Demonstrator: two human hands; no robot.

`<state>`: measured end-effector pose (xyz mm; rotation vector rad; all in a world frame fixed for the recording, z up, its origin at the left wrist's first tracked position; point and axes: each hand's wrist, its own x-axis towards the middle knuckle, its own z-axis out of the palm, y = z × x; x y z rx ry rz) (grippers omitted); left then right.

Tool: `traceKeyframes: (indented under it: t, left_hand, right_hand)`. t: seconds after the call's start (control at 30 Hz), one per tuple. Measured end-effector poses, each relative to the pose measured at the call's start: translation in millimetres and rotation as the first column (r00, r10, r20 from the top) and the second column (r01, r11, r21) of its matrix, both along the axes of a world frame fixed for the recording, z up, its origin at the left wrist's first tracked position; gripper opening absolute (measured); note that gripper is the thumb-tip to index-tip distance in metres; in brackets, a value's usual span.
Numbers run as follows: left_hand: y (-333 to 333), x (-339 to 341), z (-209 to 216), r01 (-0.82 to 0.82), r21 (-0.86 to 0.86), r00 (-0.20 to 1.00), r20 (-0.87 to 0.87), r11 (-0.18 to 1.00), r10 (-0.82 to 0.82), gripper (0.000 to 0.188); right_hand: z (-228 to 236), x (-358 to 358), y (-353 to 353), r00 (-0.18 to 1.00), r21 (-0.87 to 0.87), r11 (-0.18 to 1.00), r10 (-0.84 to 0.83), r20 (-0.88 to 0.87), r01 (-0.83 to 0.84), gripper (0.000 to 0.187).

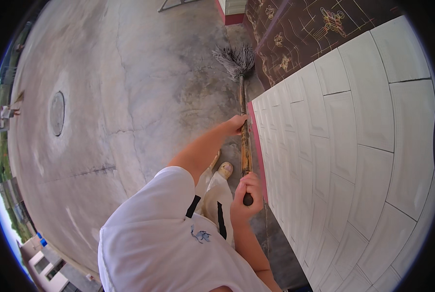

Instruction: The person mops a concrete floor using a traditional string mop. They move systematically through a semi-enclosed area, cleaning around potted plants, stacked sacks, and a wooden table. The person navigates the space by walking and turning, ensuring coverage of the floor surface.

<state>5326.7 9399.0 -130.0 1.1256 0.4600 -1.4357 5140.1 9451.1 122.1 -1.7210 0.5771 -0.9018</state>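
Observation:
A mop (246, 148) with a long, worn yellow-brown handle stretches away from me along the tiled wall. Its grey string head (235, 61) rests on the concrete, close to the dark patterned panel. Partway down the handle, my left hand (237, 124) is closed round it, arm reaching forward. My right hand (248, 194) grips the near end, and the dark rounded tip pokes out of the fist. Beneath my arms show my light trousers and one pale shoe (225, 169).
The white tiled wall (344, 141) runs close on my right, with a red strip at its foot. Beyond it stands a dark patterned panel (305, 41). Grey concrete (154, 73) spreads left, with a round cover (57, 113) set in it. Another person (8, 112) is at the far left.

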Motion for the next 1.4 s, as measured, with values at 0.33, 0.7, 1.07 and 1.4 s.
traceKeyframes:
  t: [0.33, 0.7, 1.07, 1.4]
  left_hand:
    - [-11, -80, 37, -0.173, -0.034, 0.971, -0.176, 0.984, 0.164, 0.015]
    - [43, -57, 39, -0.172, 0.111, 0.963, -0.193, 0.979, 0.191, 0.013]
    - [325, 100, -70, -0.414, 0.378, 0.827, -0.225, 0.828, 0.516, 0.011]
    - [468, 182, -67, -0.592, 0.514, 0.741, 0.043, 0.621, 0.670, 0.009]
  right_hand:
    - [42, -54, -56, 0.976, 0.004, 0.999, 0.036, 0.213, -0.038, 0.019]
    - [14, -42, -65, 0.935, 0.359, 0.924, -0.234, 0.267, 0.129, 0.019]
    - [-72, 144, 91, 0.988, 0.730, 0.684, -0.109, 0.109, -0.005, 0.021]
    - [-106, 205, 168, 0.994, 0.900, 0.427, -0.012, 0.105, -0.090, 0.017]
